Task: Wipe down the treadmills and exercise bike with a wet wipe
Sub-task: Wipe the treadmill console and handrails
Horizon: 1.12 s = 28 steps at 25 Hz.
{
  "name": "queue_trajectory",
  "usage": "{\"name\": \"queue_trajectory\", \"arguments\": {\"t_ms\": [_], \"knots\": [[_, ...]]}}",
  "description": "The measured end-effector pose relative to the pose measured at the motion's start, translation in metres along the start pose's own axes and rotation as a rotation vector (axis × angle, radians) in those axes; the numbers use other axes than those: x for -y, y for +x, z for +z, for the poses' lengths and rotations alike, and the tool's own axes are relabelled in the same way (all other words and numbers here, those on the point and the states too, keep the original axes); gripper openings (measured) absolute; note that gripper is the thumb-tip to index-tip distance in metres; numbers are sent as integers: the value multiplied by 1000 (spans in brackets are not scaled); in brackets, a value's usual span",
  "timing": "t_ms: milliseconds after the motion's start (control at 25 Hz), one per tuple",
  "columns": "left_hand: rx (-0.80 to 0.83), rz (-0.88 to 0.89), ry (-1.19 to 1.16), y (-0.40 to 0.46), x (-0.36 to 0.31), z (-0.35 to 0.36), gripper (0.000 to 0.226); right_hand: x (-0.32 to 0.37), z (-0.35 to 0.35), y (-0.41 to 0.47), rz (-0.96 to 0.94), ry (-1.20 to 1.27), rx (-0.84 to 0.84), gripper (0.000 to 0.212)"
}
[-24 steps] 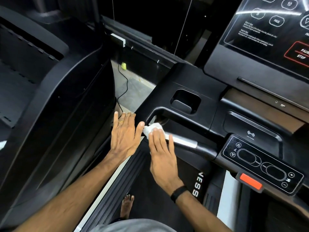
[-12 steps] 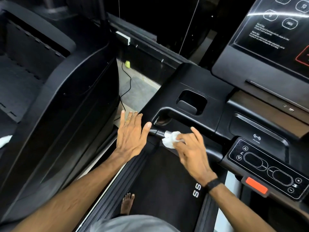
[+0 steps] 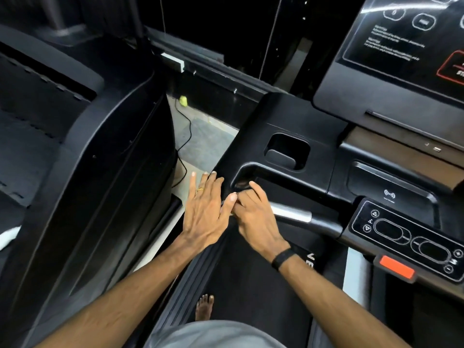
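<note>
Handlebar: the treadmill's black handlebar with a brushed silver metal sleeve (image 3: 291, 212) has its long axis running from the two hands toward the lower right, ending at the control pad.
Wet wipe: it is hidden under the right hand; only a thin pale edge shows at the meeting of the two hands, too small to be sure of.
Right grip: the right hand (image 3: 256, 217) lies on the left end of the handlebar, fingers curled over the bar, index finger stretched up toward the recess above; whether it clenches the wipe I cannot tell.
Left grip: the left hand (image 3: 206, 209) is released, fingers straight and together, pointing up and away, palm down, just left of the right grip, its thumb touching the right hand's knuckles; a gold ring (image 3: 199, 189) sits on one finger.
Wrist: a black band (image 3: 282, 258) circles the right wrist.
Console: matte black moulded plastic (image 3: 251, 136), with a rounded rectangular pocket (image 3: 288, 151) up and right of the grips.
Control pad: glossy black panel with white outlined buttons (image 3: 406, 237), right of the grips, an orange-red tab (image 3: 396, 267) below it.
Screen: a dark glossy display (image 3: 401, 46) at upper right.
Belt: a dark ribbed deck (image 3: 251, 285) below the grips, with a bare foot (image 3: 204, 307) on it.
Neighbour: a second black treadmill's smooth curved shroud (image 3: 100, 184) left of the left grip.
</note>
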<state>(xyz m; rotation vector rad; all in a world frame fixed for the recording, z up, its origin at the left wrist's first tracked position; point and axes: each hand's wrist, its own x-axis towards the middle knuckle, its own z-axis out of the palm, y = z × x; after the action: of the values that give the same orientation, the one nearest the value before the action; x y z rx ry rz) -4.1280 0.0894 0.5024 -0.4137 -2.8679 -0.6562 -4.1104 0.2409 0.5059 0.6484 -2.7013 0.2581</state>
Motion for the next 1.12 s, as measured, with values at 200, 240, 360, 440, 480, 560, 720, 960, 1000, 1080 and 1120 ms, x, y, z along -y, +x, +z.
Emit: {"name": "queue_trajectory", "arguments": {"t_ms": [200,240,360,440,480,560,720,960,1000,1080,1120], "knots": [[-19,265,-95,14,-34,6,77,-44,-40,-64,119,-126,-19,29],[-10,304,-140,18,-47,11,77,-51,-50,-79,150,-173,-11,31],[22,418,-239,22,-85,28,76,-75,-85,-120,259,-228,-15,35],[43,482,-310,21,-108,38,72,-85,-103,-141,334,-231,-16,35],[47,507,-341,19,-119,41,71,-86,-106,-147,351,-231,-17,35],[46,554,-389,18,-137,46,69,-84,-103,-149,369,-221,-33,35],[31,625,-445,17,-161,48,65,-77,-98,-151,425,-196,-125,34],[21,755,-380,21,-203,51,58,-107,-144,-231,889,-248,-457,21],[30,770,-364,21,-214,52,58,-114,-152,-244,978,-260,-506,19],[51,802,-342,18,-240,54,59,-131,-163,-271,1122,-246,-584,17],[57,823,-326,16,-255,55,59,-141,-165,-282,1173,-213,-600,17]]}}
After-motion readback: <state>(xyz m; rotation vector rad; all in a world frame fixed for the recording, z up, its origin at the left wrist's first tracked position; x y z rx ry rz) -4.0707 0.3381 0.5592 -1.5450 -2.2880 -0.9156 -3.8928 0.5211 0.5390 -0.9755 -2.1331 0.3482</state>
